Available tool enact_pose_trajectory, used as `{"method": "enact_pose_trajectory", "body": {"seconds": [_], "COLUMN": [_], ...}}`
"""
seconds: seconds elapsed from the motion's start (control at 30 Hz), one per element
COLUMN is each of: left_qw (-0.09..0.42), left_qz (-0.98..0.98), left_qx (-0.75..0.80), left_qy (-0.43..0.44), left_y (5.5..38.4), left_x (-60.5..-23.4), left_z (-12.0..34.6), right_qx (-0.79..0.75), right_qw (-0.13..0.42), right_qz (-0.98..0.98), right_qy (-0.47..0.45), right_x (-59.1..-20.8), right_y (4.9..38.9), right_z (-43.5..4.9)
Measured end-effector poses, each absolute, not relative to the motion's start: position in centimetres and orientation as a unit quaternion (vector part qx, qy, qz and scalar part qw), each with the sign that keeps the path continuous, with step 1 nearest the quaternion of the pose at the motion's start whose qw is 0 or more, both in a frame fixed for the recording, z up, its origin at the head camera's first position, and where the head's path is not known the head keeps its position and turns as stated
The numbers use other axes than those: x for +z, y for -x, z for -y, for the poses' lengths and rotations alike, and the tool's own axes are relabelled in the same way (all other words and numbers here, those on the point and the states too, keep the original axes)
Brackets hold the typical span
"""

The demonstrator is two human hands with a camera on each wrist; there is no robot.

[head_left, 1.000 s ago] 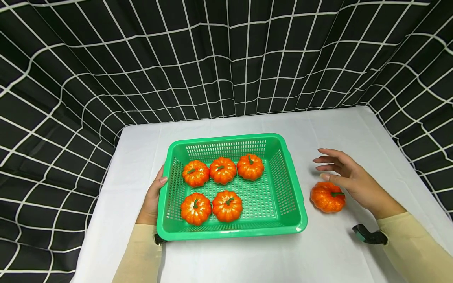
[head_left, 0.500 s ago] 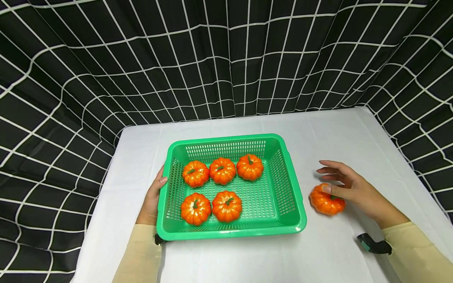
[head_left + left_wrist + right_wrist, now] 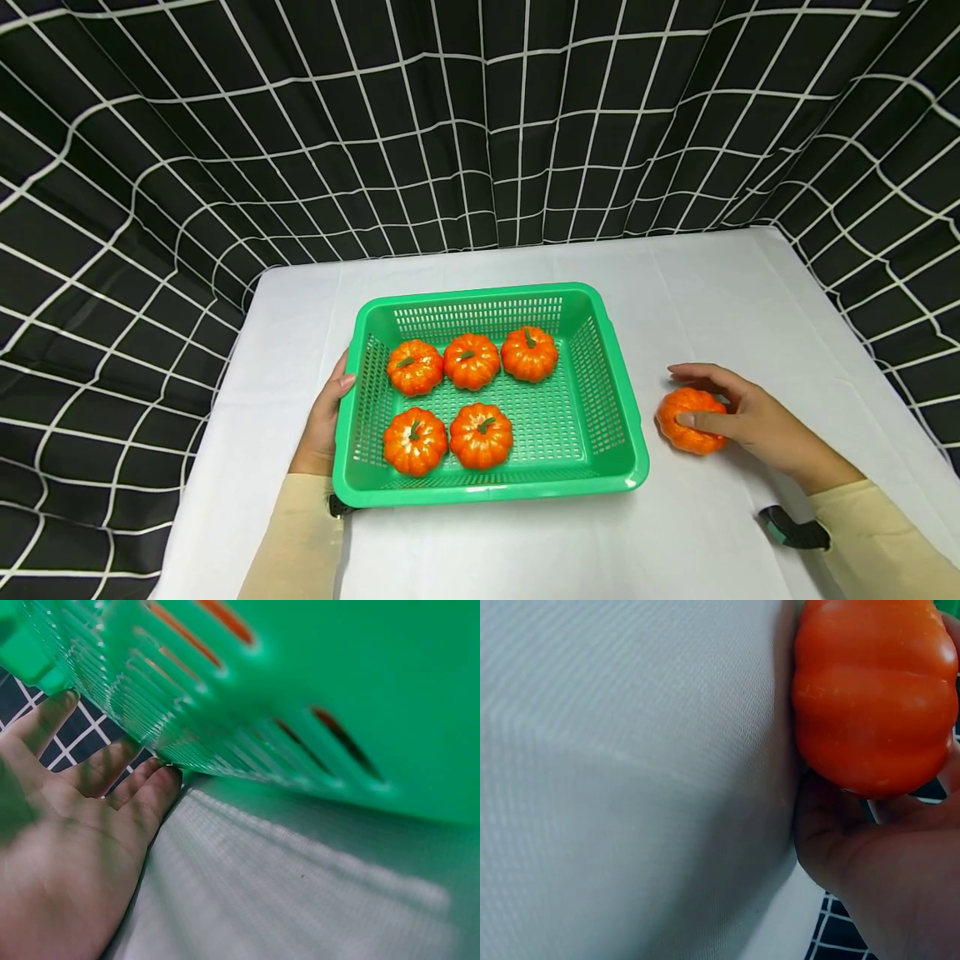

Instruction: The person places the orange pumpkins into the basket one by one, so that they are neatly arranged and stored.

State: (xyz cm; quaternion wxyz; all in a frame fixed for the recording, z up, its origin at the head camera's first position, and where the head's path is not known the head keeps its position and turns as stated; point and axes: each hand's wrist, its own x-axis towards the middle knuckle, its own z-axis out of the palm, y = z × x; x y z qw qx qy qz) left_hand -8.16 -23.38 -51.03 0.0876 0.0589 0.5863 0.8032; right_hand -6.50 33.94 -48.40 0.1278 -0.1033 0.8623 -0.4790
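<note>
A green plastic basket with slotted walls sits mid-table, holding several small orange pumpkins with green stems. My left hand holds the basket's left side, its thumb on the rim; in the left wrist view its fingertips touch the outer wall. To the right of the basket, my right hand grips another small pumpkin, thumb over the near side and fingers round the far side. This pumpkin appears close to the cloth in the right wrist view, and the hand covers its stem.
A white cloth covers the table. Black curtains with a white grid stand behind it and along both sides. Inside the basket, bare floor shows to the right of the pumpkins.
My right hand has come down and closed round the pumpkin on the right, which has shifted slightly left. The left hand and the basket have stayed nearly still.
</note>
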Motion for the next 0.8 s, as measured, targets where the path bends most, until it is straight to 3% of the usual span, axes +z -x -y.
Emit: {"method": "enact_pose_trajectory", "body": {"seconds": [0.8], "left_qw": [0.077], "left_qz": [-0.595], "left_qx": [0.797], "left_qy": [-0.067], "left_y": [8.33], "left_x": [-51.16], "left_z": [23.31], "right_qx": [-0.442], "right_qw": [0.121], "right_qz": [-0.883], "right_qy": [0.105], "right_x": [-48.01], "right_y": [5.87], "right_z": [-34.63]}}
